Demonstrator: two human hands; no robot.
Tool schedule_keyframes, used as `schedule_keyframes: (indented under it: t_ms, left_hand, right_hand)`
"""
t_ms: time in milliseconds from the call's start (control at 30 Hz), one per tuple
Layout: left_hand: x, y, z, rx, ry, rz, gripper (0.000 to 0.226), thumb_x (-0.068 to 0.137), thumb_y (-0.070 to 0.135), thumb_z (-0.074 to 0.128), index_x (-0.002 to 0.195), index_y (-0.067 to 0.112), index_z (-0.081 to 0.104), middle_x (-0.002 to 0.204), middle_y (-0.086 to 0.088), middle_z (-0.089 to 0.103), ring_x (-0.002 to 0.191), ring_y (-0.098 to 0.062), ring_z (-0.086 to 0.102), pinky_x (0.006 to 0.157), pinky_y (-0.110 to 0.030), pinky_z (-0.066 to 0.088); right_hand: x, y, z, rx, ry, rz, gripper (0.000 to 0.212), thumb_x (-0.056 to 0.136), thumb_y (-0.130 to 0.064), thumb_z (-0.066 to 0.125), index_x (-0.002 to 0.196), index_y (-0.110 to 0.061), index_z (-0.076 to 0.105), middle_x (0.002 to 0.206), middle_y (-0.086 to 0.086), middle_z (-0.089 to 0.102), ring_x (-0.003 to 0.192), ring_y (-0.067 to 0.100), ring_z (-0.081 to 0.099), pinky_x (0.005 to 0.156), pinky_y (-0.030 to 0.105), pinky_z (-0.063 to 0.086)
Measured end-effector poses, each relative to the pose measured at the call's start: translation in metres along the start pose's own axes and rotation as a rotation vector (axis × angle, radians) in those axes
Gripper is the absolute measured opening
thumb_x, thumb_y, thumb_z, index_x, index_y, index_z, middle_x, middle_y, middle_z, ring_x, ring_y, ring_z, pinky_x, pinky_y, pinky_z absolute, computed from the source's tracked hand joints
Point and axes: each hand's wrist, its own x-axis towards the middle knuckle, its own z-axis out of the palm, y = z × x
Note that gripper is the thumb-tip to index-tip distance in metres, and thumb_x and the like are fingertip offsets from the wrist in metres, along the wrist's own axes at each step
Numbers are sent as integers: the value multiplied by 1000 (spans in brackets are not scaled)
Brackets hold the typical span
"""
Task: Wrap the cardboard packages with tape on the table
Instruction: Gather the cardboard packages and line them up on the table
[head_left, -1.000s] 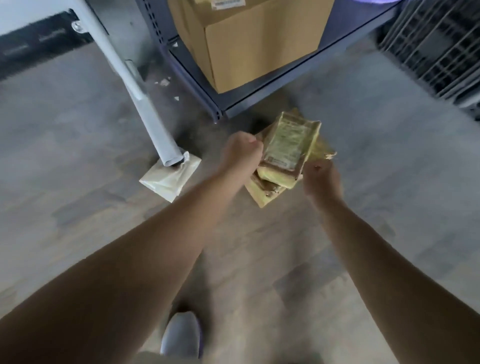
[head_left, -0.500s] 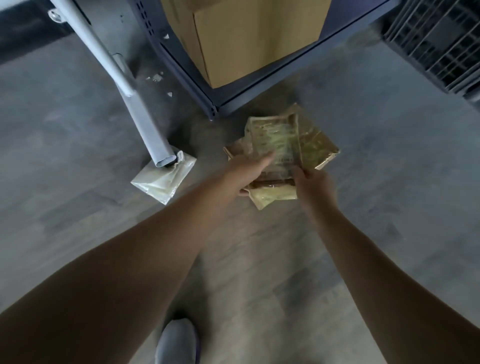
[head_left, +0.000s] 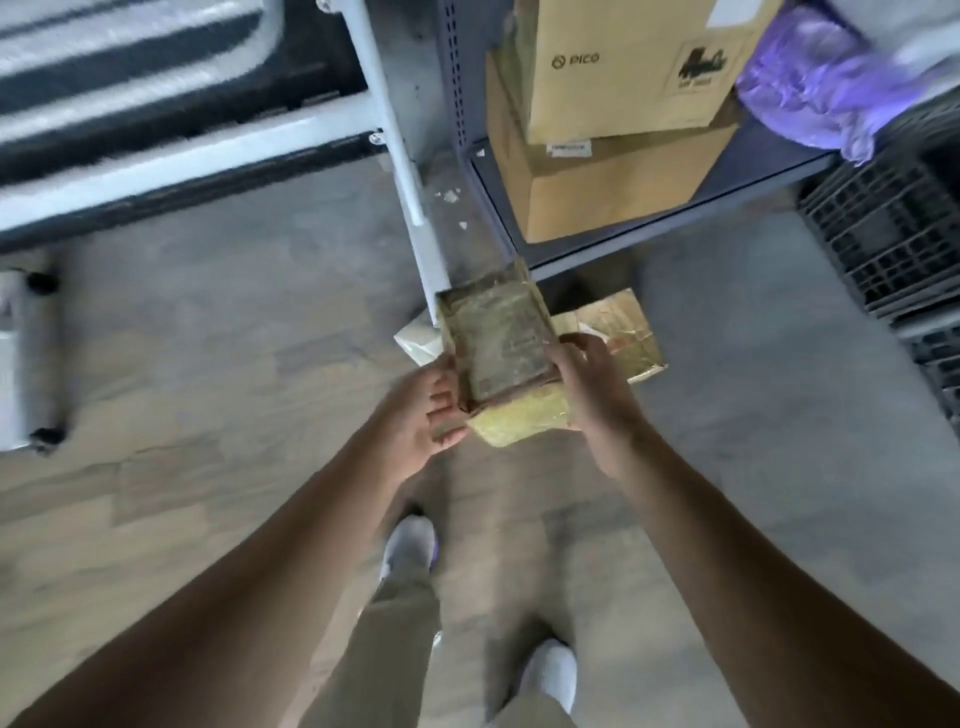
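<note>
Clasping the cardboard package (head_left: 498, 343) between them, left hand (head_left: 421, 410) and right hand (head_left: 592, 389) curl fingers round it.

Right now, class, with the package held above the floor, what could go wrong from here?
1. The left hand and right hand grip only the near half of the glossy yellowish tape-covered cardboard package; its unsupported far end may tip or slip.
2. That far end appears near the white metal table leg and could knock it.
3. A second flat yellowish package lies on the floor ahead, a trip hazard.
</note>
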Motion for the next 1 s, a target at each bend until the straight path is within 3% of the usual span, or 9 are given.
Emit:
schedule_keyframes:
  t_ms: [100, 167, 233, 300, 500, 633, 767, 900, 1000]
  left_hand:
    - [-78, 6, -22, -193, 22, 91, 14, 93, 27, 54, 98, 18, 64, 114, -3, 64, 107, -21, 58, 96, -47, 46]
    - [-128, 14, -31, -250, 63, 184, 17, 88, 7, 54, 94, 15, 67, 95, -8, 65, 82, -20, 61, 76, -34, 51]
    - [-174, 27, -37, -242, 146, 308, 27, 86, -6, 49, 99, 7, 68, 77, -12, 57, 55, -15, 51, 51, -22, 42]
    - [-214, 43, -45, -240, 248, 409, 27, 89, -7, 49, 107, 4, 64, 67, -11, 56, 42, -10, 46, 38, -16, 35]
    - [-290, 90, -81, -221, 538, 641, 27, 83, -3, 56, 93, 21, 60, 63, -4, 60, 45, -13, 50, 41, -19, 41]
    - [-333, 116, -105, -123, 601, 750, 47, 77, -2, 62, 111, 23, 41, 74, -4, 59, 47, -10, 52, 40, -18, 41]
    - [-365, 142, -125, -56, 580, 833, 38, 82, -3, 59, 108, 21, 44, 74, 2, 56, 47, -8, 54, 42, -23, 45]
    - [-393, 173, -154, 171, 590, 944, 21, 85, 9, 60, 103, 19, 59, 73, 11, 62, 45, 3, 56, 38, -15, 42]
    - [-406, 196, -180, 281, 579, 989, 17, 87, 18, 63, 104, 20, 60, 78, 8, 63, 60, -1, 58, 51, -14, 46]
  right_hand:
    - [-47, -49, -4, 199, -117, 188, 7, 90, -30, 53, 88, -26, 59, 110, 4, 62, 107, 34, 59, 79, 45, 57]
    - [-77, -80, -2, 239, -171, 263, 12, 94, -25, 52, 102, -20, 59, 123, 10, 57, 109, 34, 56, 72, 49, 57]
    - [-106, -114, 4, 198, -210, 265, 12, 98, -17, 48, 107, -16, 56, 116, 10, 55, 98, 27, 55, 60, 45, 57]
    - [-132, -147, 15, 226, -261, 307, 18, 99, -23, 42, 102, -15, 58, 107, 10, 60, 93, 26, 59, 73, 52, 56]
    - [-184, -225, 56, -149, -339, 21, 25, 97, -8, 39, 92, -19, 62, 94, 7, 62, 98, 28, 62, 81, 46, 57]
    - [-219, -276, 91, -300, -342, -254, 29, 99, -17, 40, 124, -14, 56, 108, 1, 63, 71, 10, 60, 60, 21, 50]
    - [-252, -322, 124, -304, -458, -279, 52, 89, -58, 53, 121, -17, 56, 103, 1, 68, 83, 17, 68, 65, 31, 57]
    - [-272, -361, 148, -360, -346, -419, 26, 87, -45, 65, 96, -22, 55, 86, -8, 61, 80, 13, 60, 61, 22, 46]
    - [-280, -382, 165, -450, -296, -467, 39, 89, -49, 59, 102, -13, 60, 90, 3, 65, 81, 23, 61, 59, 29, 42]
